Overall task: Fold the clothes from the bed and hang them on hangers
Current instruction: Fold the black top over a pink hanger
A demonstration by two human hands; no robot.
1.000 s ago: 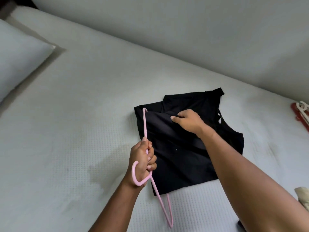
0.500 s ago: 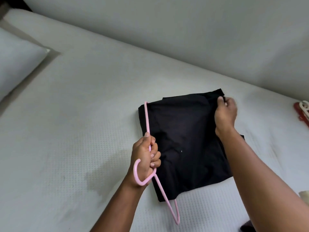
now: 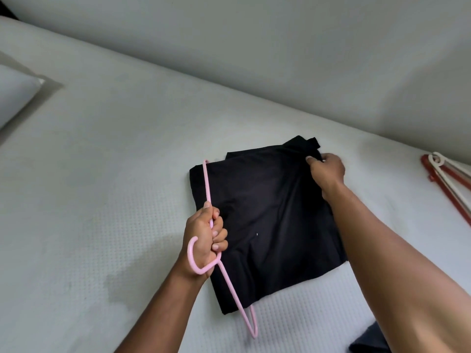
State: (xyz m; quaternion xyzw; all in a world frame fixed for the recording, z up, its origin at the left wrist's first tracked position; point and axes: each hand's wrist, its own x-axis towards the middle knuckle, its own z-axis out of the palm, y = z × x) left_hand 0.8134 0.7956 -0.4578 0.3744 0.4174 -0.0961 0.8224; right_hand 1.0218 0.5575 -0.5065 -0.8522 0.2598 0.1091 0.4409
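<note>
A black garment [image 3: 267,220] lies folded into a rough square on the white bed [image 3: 114,174]. My left hand [image 3: 205,240] grips a pink hanger [image 3: 207,184] at its neck, holding it along the garment's left edge, with the hook curling out below my fist. My right hand [image 3: 326,171] pinches the garment's far right corner, thumb on top of the cloth. A narrow strap of the garment sticks out just beyond that corner.
A red hanger [image 3: 446,189] and a white hanger [image 3: 448,171] lie together at the bed's right edge. A white pillow [image 3: 15,98] sits at the far left. Dark cloth [image 3: 369,340] shows at the bottom right. The wall [image 3: 280,47] runs behind the bed.
My right hand carried the upper layer of the garment from its middle over to the right side and now holds the far right corner. The left hand kept its grip on the hanger.
</note>
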